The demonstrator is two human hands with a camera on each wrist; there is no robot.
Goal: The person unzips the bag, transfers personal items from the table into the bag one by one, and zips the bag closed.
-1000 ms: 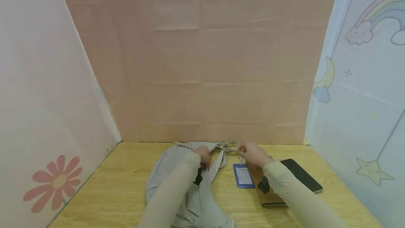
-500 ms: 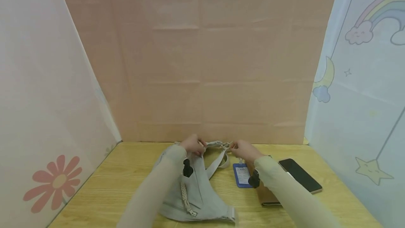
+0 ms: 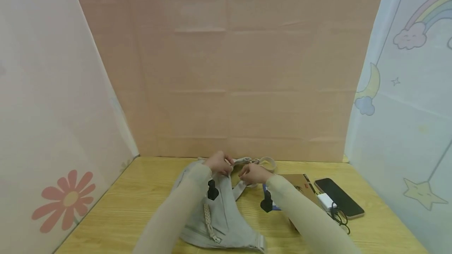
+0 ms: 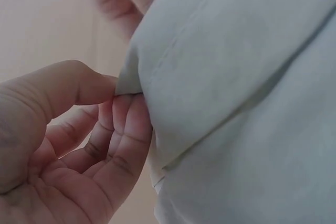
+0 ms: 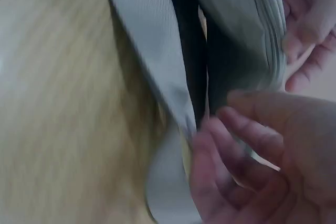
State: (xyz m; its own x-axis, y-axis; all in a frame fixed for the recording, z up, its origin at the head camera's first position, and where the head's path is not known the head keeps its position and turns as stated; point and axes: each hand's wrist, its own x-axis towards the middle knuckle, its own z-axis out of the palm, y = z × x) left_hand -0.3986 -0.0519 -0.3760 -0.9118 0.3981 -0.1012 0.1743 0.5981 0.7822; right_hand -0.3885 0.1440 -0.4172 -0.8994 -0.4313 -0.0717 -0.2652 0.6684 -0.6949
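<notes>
A pale grey sling bag (image 3: 212,211) lies on the table, with a braided zipper pull (image 3: 208,222) on its front. My left hand (image 3: 219,164) pinches the fabric at its upper edge; in the left wrist view the thumb and fingers (image 4: 128,129) hold a fold of it. Close to the right of it, my right hand (image 3: 255,173) hovers by the bag's strap (image 3: 240,189). Its fingers (image 5: 207,156) are loosely bent and blurred in the right wrist view, with nothing plainly gripped. A loop of strap (image 3: 269,163) lies free behind that hand.
To the right lie a brown notebook (image 3: 296,181), a white charger (image 3: 326,202) with a black cable (image 3: 339,216), and a black phone (image 3: 339,197). A blue card holder (image 3: 276,207) is partly hidden by the right arm. Fabric walls enclose the wooden table (image 3: 116,211).
My right hand has let go of the strap loop and moved left, close to the left hand. The left hand went from the bag's middle up to its upper edge. The bag shifted slightly.
</notes>
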